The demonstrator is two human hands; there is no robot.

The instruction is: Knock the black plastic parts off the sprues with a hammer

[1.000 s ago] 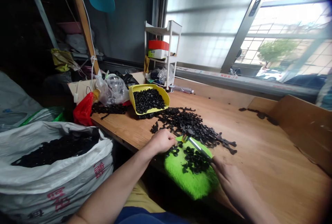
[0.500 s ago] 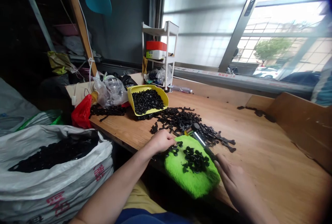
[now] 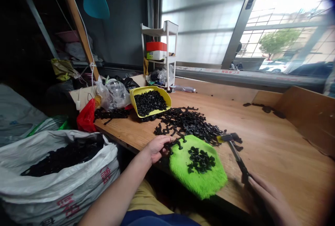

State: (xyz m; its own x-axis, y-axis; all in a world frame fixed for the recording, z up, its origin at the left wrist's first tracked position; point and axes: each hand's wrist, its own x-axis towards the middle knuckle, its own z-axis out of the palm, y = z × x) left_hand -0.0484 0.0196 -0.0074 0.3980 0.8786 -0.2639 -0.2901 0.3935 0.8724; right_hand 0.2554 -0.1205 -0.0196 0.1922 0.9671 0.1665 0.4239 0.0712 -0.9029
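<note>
My left hand (image 3: 158,148) pinches a black plastic strip with small knobs (image 3: 180,143) over the left edge of a fluffy green cloth (image 3: 200,187). On the cloth lies a loose cluster of small black plastic pieces (image 3: 201,159). My right hand (image 3: 264,191), blurred, grips the dark handle of a hammer (image 3: 235,152) to the right of the cloth. The hammer's head is yellow at one end and black at the other, and is over the right end of a heap of black strips (image 3: 193,123) behind the cloth.
A yellow scoop (image 3: 169,101) full of small black pieces stands behind the heap. At the left are a red bag (image 3: 86,116), clear plastic bags (image 3: 112,93) and a large white sack (image 3: 86,184) with black pieces inside. A white shelf rack (image 3: 168,44) stands by the window.
My right hand has swung the hammer right, away from the cloth. My left hand has shifted slightly left with the strip, which now shows more plainly. The view has turned slightly.
</note>
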